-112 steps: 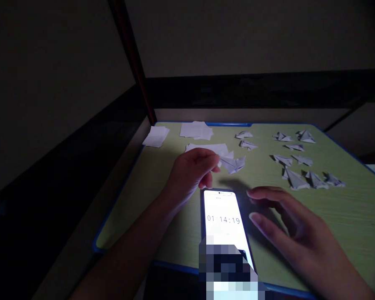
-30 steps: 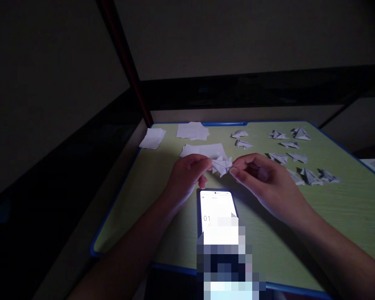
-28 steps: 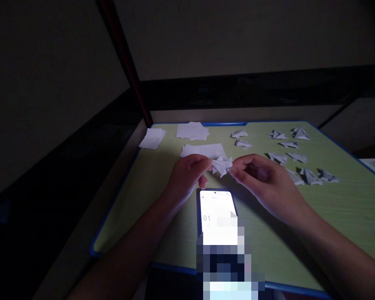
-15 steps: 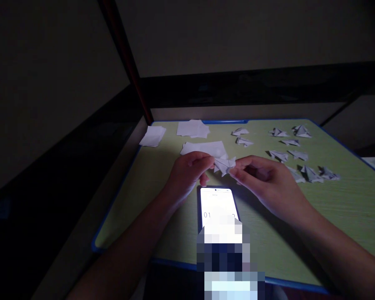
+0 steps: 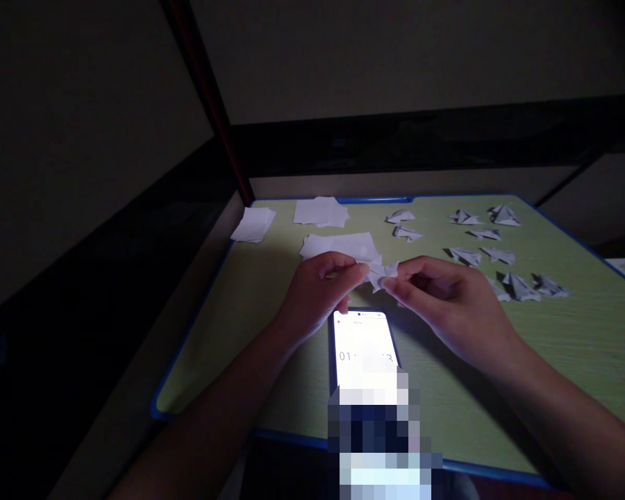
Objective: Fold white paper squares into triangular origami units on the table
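A small white folded paper figure (image 5: 377,272) is held up between my two hands over the middle of the table. My left hand (image 5: 320,292) pinches its left side between thumb and fingers, covering part of it. On the other side, my right hand (image 5: 448,298) grips the right end with thumb and forefinger. The paper has several pointed folds; its exact shape is partly hidden by my fingers. Just below my hands lies a phone (image 5: 363,340) with a bright screen showing digits, its lower part covered by a pixelated patch.
The green table (image 5: 229,347) has a blue edge. Stacks of white paper, a left stack (image 5: 253,224), a back stack (image 5: 320,212) and a nearer stack (image 5: 341,245), lie beyond my hands. Several folded paper figures (image 5: 518,286) stand on the right side. A dark wall rises behind.
My left thumb has moved right along the folded paper, covering more of it. Both hands still hold it, and the paper has shifted slightly right.
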Demonstrator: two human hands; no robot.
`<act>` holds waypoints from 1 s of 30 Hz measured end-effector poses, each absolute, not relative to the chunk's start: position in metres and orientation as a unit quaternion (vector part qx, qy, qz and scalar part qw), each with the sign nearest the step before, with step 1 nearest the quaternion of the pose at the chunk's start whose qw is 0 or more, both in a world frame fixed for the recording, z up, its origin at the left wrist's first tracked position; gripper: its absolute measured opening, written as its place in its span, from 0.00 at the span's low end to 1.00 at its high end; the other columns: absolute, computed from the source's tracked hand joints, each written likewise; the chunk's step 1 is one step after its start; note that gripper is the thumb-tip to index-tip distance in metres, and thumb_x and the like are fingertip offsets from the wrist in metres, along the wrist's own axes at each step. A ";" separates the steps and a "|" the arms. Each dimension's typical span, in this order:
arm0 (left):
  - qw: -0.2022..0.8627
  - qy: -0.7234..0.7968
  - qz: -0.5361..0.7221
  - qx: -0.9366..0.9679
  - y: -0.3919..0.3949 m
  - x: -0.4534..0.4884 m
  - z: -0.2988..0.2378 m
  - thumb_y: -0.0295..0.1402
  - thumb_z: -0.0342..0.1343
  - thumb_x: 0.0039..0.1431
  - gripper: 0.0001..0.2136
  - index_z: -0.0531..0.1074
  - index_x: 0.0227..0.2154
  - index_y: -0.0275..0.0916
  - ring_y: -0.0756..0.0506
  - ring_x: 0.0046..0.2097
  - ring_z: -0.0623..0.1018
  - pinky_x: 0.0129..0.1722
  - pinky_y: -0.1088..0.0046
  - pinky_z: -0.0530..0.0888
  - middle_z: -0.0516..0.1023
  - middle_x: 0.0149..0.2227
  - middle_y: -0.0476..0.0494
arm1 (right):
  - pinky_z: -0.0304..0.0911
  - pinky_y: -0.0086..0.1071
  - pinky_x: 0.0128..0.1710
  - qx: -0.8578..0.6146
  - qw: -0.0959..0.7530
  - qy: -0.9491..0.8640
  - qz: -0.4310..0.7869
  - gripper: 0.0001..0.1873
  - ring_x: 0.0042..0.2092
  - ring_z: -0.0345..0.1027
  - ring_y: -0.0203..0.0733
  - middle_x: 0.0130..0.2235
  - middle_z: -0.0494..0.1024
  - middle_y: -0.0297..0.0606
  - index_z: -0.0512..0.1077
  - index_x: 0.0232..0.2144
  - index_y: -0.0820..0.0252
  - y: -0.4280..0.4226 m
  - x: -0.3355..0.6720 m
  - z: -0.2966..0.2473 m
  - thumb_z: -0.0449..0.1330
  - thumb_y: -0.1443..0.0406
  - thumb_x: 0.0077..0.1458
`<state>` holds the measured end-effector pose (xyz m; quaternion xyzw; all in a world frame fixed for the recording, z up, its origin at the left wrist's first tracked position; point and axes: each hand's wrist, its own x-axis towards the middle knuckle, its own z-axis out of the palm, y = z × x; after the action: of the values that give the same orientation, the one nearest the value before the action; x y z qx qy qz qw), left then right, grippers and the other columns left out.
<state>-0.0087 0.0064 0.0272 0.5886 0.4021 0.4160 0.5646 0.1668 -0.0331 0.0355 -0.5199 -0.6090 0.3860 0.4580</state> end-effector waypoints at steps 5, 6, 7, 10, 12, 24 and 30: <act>0.560 0.397 0.413 0.599 0.006 -0.009 0.029 0.37 0.59 0.54 0.09 0.71 0.25 0.36 0.57 0.17 0.66 0.18 0.81 0.64 0.68 0.17 0.55 | 0.54 0.26 0.21 -0.518 0.456 -0.619 0.374 0.11 0.22 0.59 0.30 0.22 0.70 0.28 0.72 0.24 0.59 -0.033 0.165 0.037 0.67 0.59 0.47; 0.558 0.395 0.413 0.601 0.006 -0.009 0.029 0.37 0.59 0.54 0.09 0.70 0.25 0.36 0.57 0.17 0.66 0.18 0.81 0.65 0.68 0.17 0.55 | 0.55 0.26 0.21 -0.517 0.455 -0.622 0.373 0.11 0.22 0.59 0.30 0.21 0.70 0.28 0.72 0.24 0.59 -0.033 0.164 0.037 0.67 0.59 0.48; 0.556 0.391 0.414 0.605 0.006 -0.008 0.029 0.37 0.59 0.54 0.10 0.70 0.25 0.36 0.57 0.17 0.66 0.18 0.81 0.65 0.68 0.17 0.55 | 0.55 0.25 0.21 -0.514 0.456 -0.624 0.372 0.11 0.22 0.59 0.30 0.21 0.69 0.28 0.72 0.24 0.59 -0.033 0.164 0.037 0.67 0.59 0.48; 0.556 0.380 0.420 0.609 0.006 -0.007 0.027 0.36 0.59 0.53 0.09 0.69 0.25 0.36 0.57 0.16 0.66 0.17 0.82 0.64 0.67 0.17 0.56 | 0.55 0.25 0.21 -0.506 0.465 -0.623 0.373 0.10 0.23 0.61 0.30 0.22 0.70 0.28 0.72 0.24 0.59 -0.033 0.165 0.036 0.67 0.60 0.47; 0.560 0.372 0.423 0.608 0.007 -0.006 0.025 0.36 0.60 0.52 0.09 0.68 0.25 0.36 0.57 0.16 0.66 0.16 0.82 0.64 0.68 0.18 0.56 | 0.55 0.24 0.21 -0.502 0.466 -0.624 0.376 0.10 0.23 0.61 0.30 0.22 0.70 0.29 0.72 0.24 0.59 -0.033 0.166 0.035 0.67 0.60 0.48; 0.561 0.374 0.405 0.617 0.004 -0.007 0.030 0.34 0.57 0.54 0.08 0.67 0.26 0.35 0.58 0.16 0.66 0.16 0.82 0.64 0.70 0.20 0.54 | 0.57 0.24 0.21 -0.492 0.453 -0.641 0.378 0.09 0.23 0.63 0.30 0.23 0.72 0.29 0.74 0.25 0.59 -0.035 0.166 0.037 0.66 0.60 0.50; 0.571 0.353 0.391 0.630 0.002 -0.007 0.032 0.33 0.60 0.51 0.09 0.67 0.31 0.35 0.57 0.18 0.68 0.15 0.83 0.64 0.72 0.24 0.53 | 0.57 0.24 0.21 -0.497 0.458 -0.634 0.375 0.10 0.23 0.61 0.30 0.22 0.71 0.30 0.74 0.25 0.59 -0.035 0.166 0.038 0.66 0.59 0.49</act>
<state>-0.0071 0.0021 0.0322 0.6301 0.3525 0.3910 0.5709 0.1659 -0.0352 0.0379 -0.4974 -0.6344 0.3747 0.4580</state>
